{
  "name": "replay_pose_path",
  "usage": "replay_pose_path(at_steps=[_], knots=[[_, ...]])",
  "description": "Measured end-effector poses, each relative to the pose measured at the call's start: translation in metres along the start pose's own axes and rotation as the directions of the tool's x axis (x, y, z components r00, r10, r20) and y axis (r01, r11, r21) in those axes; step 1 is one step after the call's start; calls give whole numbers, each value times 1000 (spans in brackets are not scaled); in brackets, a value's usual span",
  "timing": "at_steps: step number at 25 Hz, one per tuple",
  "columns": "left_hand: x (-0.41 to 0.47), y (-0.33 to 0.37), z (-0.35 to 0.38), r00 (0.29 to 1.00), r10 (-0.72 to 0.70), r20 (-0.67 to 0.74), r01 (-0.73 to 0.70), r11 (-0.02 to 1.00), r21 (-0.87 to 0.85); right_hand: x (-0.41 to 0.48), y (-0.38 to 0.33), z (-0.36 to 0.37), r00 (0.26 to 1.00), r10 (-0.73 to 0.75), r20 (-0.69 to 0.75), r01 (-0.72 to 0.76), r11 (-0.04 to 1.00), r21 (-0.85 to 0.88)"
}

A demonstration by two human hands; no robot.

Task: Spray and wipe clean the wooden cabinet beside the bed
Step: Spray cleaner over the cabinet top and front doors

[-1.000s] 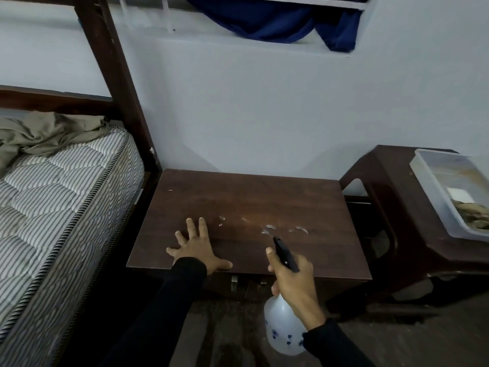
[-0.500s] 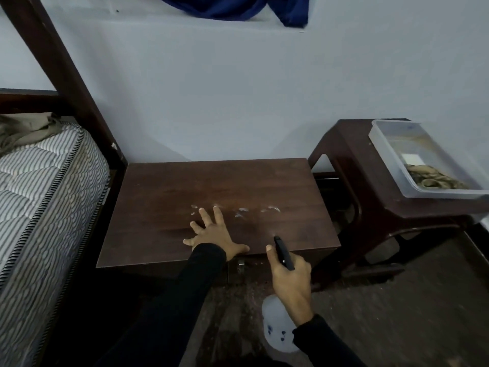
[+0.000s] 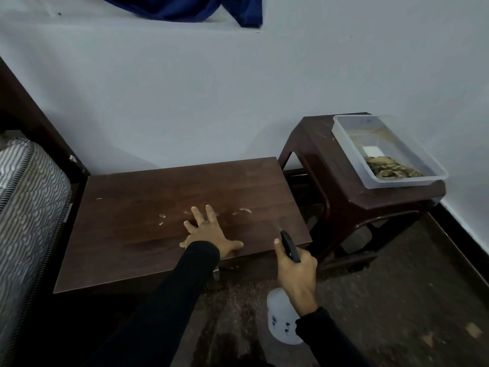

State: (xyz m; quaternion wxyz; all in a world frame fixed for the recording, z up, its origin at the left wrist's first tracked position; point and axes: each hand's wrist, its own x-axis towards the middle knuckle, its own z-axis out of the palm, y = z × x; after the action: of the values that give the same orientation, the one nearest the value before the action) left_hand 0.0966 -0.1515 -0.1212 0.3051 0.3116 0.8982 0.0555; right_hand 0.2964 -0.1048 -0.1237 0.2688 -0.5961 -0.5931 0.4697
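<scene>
The dark wooden cabinet (image 3: 137,221) stands between the bed and a stool, with small wet spray marks (image 3: 241,211) shining on its top. My left hand (image 3: 206,233) lies flat on the top near the front edge, fingers spread, holding nothing. My right hand (image 3: 297,274) grips a white spray bottle (image 3: 280,321) by its black trigger head, which points at the cabinet's front right corner. The bottle body hangs below the hand, over the floor. No cloth is in view.
A striped mattress (image 3: 29,207) on a dark bed frame lies at the left. A dark stool (image 3: 341,186) at the right carries a clear plastic tub (image 3: 344,131) with cloth-like contents. The grey wall rises behind; a blue fabric (image 3: 185,9) hangs above. Dark floor stretches at the right.
My view has swung right, so the bed slid left and the stool came further in. My left hand has slid right across the top over the wet marks. The bottle stays held.
</scene>
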Motion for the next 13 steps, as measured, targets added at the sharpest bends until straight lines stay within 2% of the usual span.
replay_pose_path(at_steps=[3, 6, 8, 10, 13], knots=[[1, -19, -5, 999, -37, -34, 38, 999, 8, -3, 1, 9, 997, 8, 81, -13, 997, 72], [-3, -62, -14, 990, -96, -108, 95, 995, -14, -15, -9, 32, 948, -9, 319, -5, 999, 44], [-10, -103, -22, 974, -157, -163, 152, 987, -45, -28, -21, 52, 860, -27, 509, 47, 999, -27], [-24, -152, -30, 943, -240, -232, 236, 971, -47, -46, -34, 80, 742, -14, 670, 78, 995, -64], [-39, -213, -37, 926, -292, -239, 291, 956, -41, -66, -53, 124, 644, -32, 765, 129, 989, -67]])
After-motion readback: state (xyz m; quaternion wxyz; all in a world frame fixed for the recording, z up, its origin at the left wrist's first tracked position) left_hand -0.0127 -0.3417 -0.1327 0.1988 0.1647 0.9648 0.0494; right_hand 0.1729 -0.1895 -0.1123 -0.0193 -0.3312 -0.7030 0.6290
